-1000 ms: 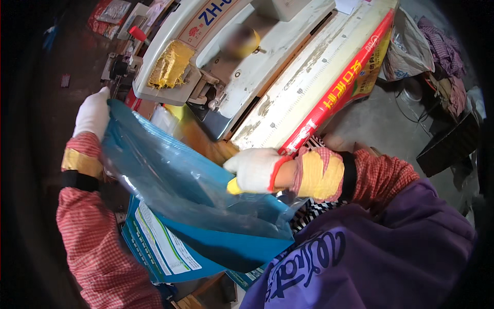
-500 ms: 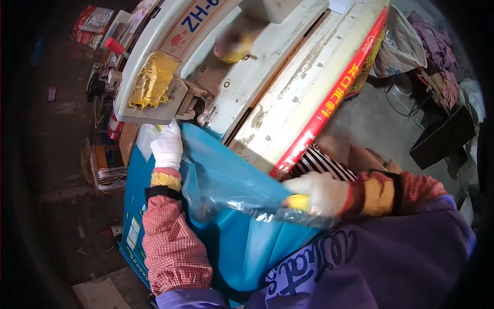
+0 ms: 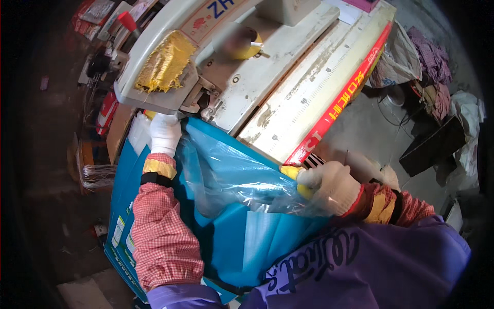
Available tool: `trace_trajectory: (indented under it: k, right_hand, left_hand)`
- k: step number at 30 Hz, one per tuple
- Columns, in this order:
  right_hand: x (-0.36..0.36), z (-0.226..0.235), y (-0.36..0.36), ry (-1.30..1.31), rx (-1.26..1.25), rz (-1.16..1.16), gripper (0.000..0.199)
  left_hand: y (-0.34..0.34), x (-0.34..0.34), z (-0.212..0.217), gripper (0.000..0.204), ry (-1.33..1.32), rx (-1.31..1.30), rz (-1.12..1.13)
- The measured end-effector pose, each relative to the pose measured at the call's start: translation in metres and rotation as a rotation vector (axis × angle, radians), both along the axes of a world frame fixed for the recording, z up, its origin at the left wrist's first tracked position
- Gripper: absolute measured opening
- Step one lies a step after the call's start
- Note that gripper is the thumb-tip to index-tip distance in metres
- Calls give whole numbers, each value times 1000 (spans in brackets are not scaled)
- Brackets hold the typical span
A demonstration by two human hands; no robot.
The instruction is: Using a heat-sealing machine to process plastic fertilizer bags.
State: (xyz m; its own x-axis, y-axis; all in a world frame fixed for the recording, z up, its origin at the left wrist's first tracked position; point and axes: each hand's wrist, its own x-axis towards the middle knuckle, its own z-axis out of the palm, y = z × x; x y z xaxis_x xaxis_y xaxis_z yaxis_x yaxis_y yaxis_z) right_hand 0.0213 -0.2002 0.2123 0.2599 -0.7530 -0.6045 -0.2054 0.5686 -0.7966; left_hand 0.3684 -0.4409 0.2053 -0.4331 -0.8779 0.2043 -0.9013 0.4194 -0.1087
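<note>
A large blue woven bag [image 3: 231, 242] with a clear plastic liner [image 3: 242, 180] spans my lap and meets the front of an industrial sewing machine [image 3: 159, 95]. My left hand [image 3: 164, 135], in a white glove, grips the bag's upper left edge just under the machine head; its fingertips are partly hidden there. At the bag's right corner, beside the end of the machine's table [image 3: 267, 139], my gloved right hand [image 3: 334, 188] is closed on the edge, yellow fingertips pinching it. Between the hands the top edge is stretched fairly straight, with the liner wrinkled below it.
Yellow woven cloth [image 3: 167, 62] covers part of the machine head. A red strip [image 3: 337, 105] runs along the table's front edge. To the right lie a white sack [image 3: 396, 56], checked cloth [image 3: 429, 54] and a dark box [image 3: 435, 147]. A bundle of wires [image 3: 98, 176] sits at left.
My right hand has come up from lower on the liner to the bag's corner by the table end, pulling the edge straighter. My left hand stays under the machine head. The view has shifted slightly.
</note>
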Motion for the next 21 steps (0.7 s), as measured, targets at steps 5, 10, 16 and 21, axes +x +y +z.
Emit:
trace_trajectory:
  k: [5,10,16,21]
  right_hand:
    - [2,20,-3,553,-326,543,25]
    - [-2,12,10,358,-175,532,34]
    - [38,2,-33,427,-200,428,30]
    - [126,9,-122,559,-607,184,22]
  left_hand:
    - [47,-4,29,18,33,268,140]
    - [56,-15,21,13,57,116,-134]
    - [-14,10,15,22,50,-83,63]
    - [-79,37,87,31,250,-168,30]
